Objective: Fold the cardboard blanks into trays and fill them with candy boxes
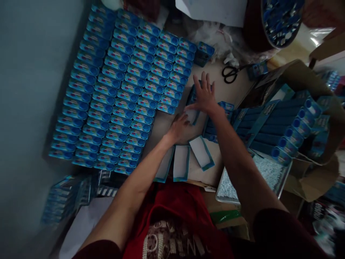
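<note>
While the right hand [205,94] spreads wide by a tray [193,117] (left hand [179,128]: hold unclear), positioning seems underway; next likely calls for gripping.

Dim exposure, cool blue cast. Brightest: white paper [212,12] at top, small glare spots upper right. Dark shadow band on the wall [29,90] beside the blue packs [121,86]. Right sleeve [283,233] crushed near black. Left hand [178,128] motion-blurred, right hand [205,96] sharper. Wide-angle stretch at edges; lower corners smeared, soft.
</note>
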Demonstrator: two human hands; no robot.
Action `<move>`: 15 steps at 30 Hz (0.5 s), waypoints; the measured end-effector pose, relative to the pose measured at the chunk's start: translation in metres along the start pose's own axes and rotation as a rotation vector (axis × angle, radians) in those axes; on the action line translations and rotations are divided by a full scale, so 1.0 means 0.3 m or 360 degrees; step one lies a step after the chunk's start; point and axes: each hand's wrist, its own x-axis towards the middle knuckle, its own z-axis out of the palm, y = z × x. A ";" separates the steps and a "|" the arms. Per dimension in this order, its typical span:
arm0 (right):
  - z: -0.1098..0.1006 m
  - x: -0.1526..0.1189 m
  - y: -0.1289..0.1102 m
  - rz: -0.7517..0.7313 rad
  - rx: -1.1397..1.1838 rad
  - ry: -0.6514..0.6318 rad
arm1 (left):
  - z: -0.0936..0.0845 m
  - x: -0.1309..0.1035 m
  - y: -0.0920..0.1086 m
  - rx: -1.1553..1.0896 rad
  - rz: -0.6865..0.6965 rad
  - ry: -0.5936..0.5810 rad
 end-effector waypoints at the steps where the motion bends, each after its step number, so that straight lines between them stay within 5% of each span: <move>1: 0.007 -0.015 -0.064 -0.0034 0.0014 0.0046 | 0.001 -0.053 0.015 0.0003 -0.0014 0.0033; 7: 0.153 -0.100 -0.376 -0.0101 0.0020 0.0027 | 0.034 -0.464 0.072 0.0023 -0.0120 0.0209; 11: 0.197 -0.146 -0.412 -0.0079 -0.0026 0.0026 | 0.070 -0.670 0.064 -0.0007 -0.0349 0.0304; 15: 0.203 -0.105 -0.405 -0.0053 -0.0128 0.0035 | 0.120 -0.722 0.064 -0.0090 -0.0418 0.0272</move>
